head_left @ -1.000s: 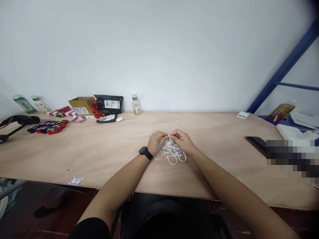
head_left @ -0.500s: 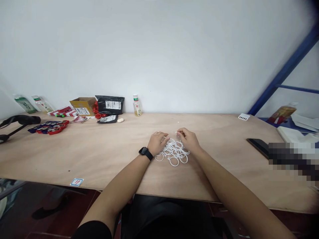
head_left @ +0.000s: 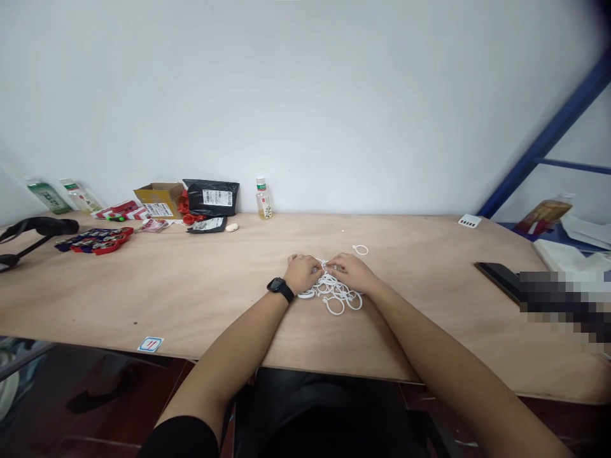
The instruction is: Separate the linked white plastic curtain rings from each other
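A pile of thin white plastic rings [head_left: 335,306], each with a small eyelet tab, lies on the wooden table in front of me. My left hand [head_left: 303,273], with a black watch at the wrist, rests on the pile's left side, fingers curled in. From the right, my right hand [head_left: 352,272] reaches over the back of the pile, its fingertips bent toward the left ones. Both sets of fingertips pinch at a white ring [head_left: 324,263] between them, partly hidden by the fingers. A single ring [head_left: 361,250] lies apart, just behind my right hand.
A drink bottle [head_left: 263,200] stands by the wall. Black parcels [head_left: 212,198], an open carton [head_left: 161,198] and red-and-blue items [head_left: 98,240] sit at the left, near a black headset-like object [head_left: 41,228]. On the right are a white box [head_left: 470,221] and a dark phone [head_left: 497,280].
My right hand has moved left and over the pile, meeting my left hand's fingertips. One white ring now lies by itself behind the pile.
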Demonstrator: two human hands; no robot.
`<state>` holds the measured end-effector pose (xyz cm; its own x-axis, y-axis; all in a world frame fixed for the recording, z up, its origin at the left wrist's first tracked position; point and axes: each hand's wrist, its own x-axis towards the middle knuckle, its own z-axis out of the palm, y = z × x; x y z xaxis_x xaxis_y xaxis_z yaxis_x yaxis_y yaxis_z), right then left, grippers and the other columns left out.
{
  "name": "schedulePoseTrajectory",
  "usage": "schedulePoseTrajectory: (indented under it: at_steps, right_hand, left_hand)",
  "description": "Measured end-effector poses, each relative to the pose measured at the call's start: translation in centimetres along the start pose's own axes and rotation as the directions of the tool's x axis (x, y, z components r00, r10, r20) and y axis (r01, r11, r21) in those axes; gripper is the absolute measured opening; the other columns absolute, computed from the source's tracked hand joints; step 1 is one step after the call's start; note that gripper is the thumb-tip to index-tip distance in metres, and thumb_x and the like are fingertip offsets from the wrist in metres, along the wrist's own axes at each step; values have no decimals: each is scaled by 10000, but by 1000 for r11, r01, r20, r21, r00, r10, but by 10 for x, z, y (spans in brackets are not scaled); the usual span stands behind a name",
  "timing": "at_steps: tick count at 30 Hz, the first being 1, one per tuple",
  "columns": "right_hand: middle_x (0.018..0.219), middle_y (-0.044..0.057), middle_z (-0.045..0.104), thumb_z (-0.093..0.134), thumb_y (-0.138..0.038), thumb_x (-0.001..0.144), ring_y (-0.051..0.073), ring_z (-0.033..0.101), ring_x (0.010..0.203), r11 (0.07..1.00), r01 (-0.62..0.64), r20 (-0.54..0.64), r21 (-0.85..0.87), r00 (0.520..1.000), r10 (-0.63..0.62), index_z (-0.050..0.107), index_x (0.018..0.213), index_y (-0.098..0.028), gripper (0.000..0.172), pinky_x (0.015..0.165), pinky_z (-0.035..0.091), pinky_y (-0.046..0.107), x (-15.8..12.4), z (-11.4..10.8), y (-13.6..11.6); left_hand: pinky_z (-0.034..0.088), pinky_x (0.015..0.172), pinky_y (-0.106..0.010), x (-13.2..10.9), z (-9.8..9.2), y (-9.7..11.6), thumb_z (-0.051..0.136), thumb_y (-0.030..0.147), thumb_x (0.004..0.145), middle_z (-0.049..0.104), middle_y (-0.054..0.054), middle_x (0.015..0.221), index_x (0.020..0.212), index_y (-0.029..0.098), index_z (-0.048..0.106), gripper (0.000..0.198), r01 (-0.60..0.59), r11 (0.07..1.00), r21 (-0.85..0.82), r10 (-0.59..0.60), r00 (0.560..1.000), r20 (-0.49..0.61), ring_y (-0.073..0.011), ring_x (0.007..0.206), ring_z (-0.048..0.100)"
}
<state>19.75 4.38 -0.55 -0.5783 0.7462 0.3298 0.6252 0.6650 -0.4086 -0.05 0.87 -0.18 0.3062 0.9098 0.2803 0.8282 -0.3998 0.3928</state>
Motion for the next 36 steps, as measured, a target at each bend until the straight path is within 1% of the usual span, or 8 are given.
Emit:
schedulePoseTrajectory:
  at_steps: [4, 9, 12, 19, 24, 29, 32, 36]
  right_hand:
    - [910, 77, 686, 583, -281, 853, 202, 604, 901, 999, -43, -37, -23, 998, 42, 735, 847, -205, 170, 801, 434, 302, 1, 1, -1]
    - [941, 77, 682, 532, -304, 893, 192, 597, 895, 996, -80, -123, 48, 989, 85, 723, 929, -196, 222, 791, 432, 299, 0, -2, -6]
    - [933, 74, 681, 494, -336, 917, 191, 595, 888, 994, -74, -154, 81, 984, 86, 718, 953, -198, 265, 796, 432, 301, -1, -3, -11]
    - [964, 72, 700, 476, -322, 928, 198, 619, 912, 989, -5, -144, 151, 989, 27, 712, 981, -212, 266, 819, 468, 328, -2, -2, -18]
    - [1046, 96, 660, 584, -289, 862, 208, 619, 953, 969, 112, -340, 221, 940, -31, 704, 967, -209, 179, 765, 526, 338, -4, -2, -23]
    - [932, 67, 677, 554, -242, 877, 187, 626, 862, 944, 183, -380, 275, 923, -68, 702, 916, -222, 154, 694, 529, 318, -5, -4, -31]
    - [1052, 76, 643, 581, -223, 846, 169, 605, 808, 946, 176, -372, 272, 926, -66, 669, 1011, -223, 187, 692, 526, 320, -6, -2, -35]
    - [1195, 90, 574, 592, -200, 819, 144, 567, 747, 965, 179, -329, 193, 938, -109, 563, 1200, -226, 383, 732, 517, 332, -6, 0, -35]
  left_hand:
    - [267, 1020, -466, 0, 1, 1, 567, 368, 841, 727, -20, 966, 852, 264, 715, 181, -4, 1000, -8, 4, 1000, -9, -220, 1006, 597]
    - [242, 1052, -473, 0, 3, 3, 561, 376, 858, 725, -11, 1028, 986, 278, 692, 208, -17, 999, -45, 16, 999, -33, -210, 1027, 597]
    - [253, 1062, -445, -1, 2, 3, 583, 375, 857, 725, -10, 1025, 1031, 269, 674, 223, -46, 994, -95, 35, 993, -112, -191, 1002, 608]
    - [359, 964, -368, 0, -3, 4, 572, 391, 894, 738, -19, 939, 936, 242, 705, 204, -162, 980, -114, 121, 946, -301, -166, 925, 635]
    - [387, 897, -351, 0, -3, 4, 572, 362, 903, 744, -19, 860, 844, 223, 711, 205, -224, 967, -119, 167, 916, -364, -157, 846, 647]
    - [383, 912, -365, -2, -8, 6, 579, 357, 900, 739, -19, 828, 828, 218, 705, 201, -283, 955, -87, 229, 892, -389, -158, 816, 642]
    - [390, 911, -371, -2, -11, 8, 595, 347, 890, 737, -21, 826, 836, 218, 706, 178, -265, 961, -81, 209, 886, -415, -164, 817, 636]
    - [418, 890, -355, -2, -8, 7, 584, 333, 897, 738, -26, 867, 874, 220, 706, 168, -232, 962, -142, 150, 889, -432, -168, 857, 644]
